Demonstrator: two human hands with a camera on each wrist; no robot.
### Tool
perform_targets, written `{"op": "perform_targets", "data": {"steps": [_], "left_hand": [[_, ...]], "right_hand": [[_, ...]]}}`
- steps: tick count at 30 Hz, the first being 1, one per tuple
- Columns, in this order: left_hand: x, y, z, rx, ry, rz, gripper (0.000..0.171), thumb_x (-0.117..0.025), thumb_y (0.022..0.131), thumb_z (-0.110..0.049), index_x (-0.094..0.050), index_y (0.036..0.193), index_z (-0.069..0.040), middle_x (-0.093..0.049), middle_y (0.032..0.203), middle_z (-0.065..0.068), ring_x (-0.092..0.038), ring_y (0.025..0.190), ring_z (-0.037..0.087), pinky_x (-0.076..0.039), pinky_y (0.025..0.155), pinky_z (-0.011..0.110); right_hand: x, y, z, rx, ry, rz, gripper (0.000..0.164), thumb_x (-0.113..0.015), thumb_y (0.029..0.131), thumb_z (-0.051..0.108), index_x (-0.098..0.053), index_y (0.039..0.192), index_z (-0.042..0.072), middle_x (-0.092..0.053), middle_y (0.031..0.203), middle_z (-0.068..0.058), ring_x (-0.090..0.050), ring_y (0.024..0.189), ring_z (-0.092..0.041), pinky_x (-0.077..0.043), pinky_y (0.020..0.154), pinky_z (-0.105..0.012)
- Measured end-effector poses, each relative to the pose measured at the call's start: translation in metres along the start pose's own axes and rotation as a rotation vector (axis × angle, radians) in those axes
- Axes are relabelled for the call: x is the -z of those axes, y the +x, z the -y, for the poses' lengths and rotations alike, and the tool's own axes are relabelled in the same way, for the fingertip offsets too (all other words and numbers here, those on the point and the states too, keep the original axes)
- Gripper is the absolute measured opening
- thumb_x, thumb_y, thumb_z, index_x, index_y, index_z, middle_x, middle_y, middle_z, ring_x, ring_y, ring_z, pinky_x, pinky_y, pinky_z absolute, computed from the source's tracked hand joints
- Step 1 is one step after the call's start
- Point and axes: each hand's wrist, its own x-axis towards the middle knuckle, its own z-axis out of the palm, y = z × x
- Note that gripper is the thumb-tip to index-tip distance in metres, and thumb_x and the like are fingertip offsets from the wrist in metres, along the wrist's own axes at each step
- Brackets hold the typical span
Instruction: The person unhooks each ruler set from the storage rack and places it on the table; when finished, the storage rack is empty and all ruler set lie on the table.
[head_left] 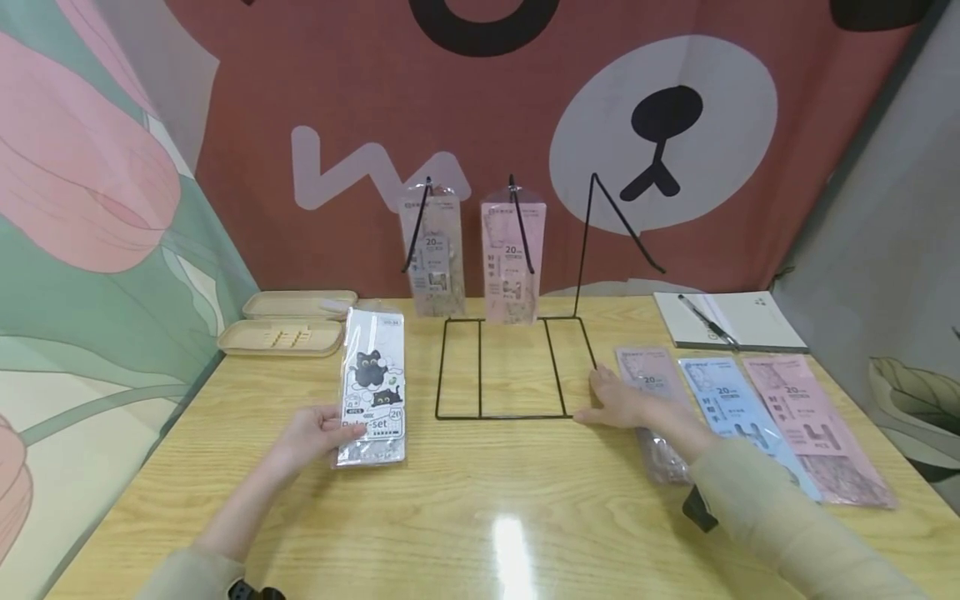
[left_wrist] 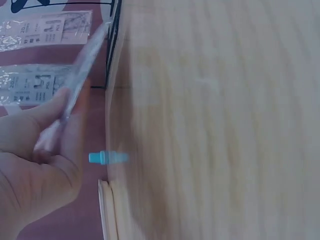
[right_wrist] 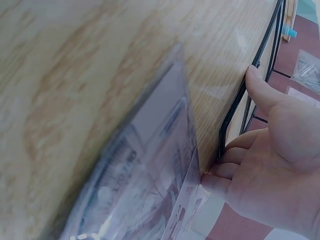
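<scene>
My left hand (head_left: 315, 433) pinches a white ruler set package (head_left: 373, 383) with black cats by its lower left edge, thumb in front. In the left wrist view this package (left_wrist: 82, 75) appears edge-on between thumb and fingers. A black wire display rack (head_left: 517, 417) stands in the middle of the table. My right hand (head_left: 626, 404) grips its front right corner; in the right wrist view the thumb lies on the wire and the fingers curl at the other side. A grey ruler set (head_left: 431, 258) and a pink one (head_left: 513, 262) hang on two hooks; the right hook (head_left: 626, 221) is bare.
Right of the rack lie a mauve package (head_left: 651, 367), partly under my right forearm, a blue package (head_left: 738, 417) and a pink package (head_left: 817, 425). A notebook (head_left: 772, 325) with a pen (head_left: 708, 321) is behind them. An opened beige case (head_left: 281, 337) sits back left.
</scene>
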Motion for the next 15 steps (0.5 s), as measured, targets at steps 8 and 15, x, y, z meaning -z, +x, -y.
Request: {"op": "perform_targets", "data": {"steps": [8, 15], "left_hand": [[-0.016, 0.005, -0.003, 0.076, 0.045, 0.119, 0.038, -0.067, 0.086, -0.019, -0.062, 0.108, 0.011, -0.061, 0.064, -0.005, -0.047, 0.053, 0.005, -0.042, 0.048, 0.017], [-0.022, 0.008, -0.009, 0.133, 0.047, 0.115, 0.029, -0.067, 0.085, -0.015, -0.063, 0.101, 0.01, -0.063, 0.069, 0.0, -0.054, 0.059, 0.007, -0.048, 0.052, 0.02]], "right_hand": [[-0.001, 0.001, -0.002, -0.002, 0.004, -0.008, 0.093, -0.053, 0.092, 0.047, -0.009, 0.142, -0.019, 0.001, 0.15, -0.037, -0.003, 0.14, -0.05, -0.008, 0.117, -0.056], [-0.001, 0.001, -0.002, 0.009, 0.0, -0.007, 0.092, -0.052, 0.093, 0.046, -0.009, 0.142, -0.019, 0.001, 0.15, -0.037, -0.002, 0.14, -0.049, -0.008, 0.117, -0.056]]}}
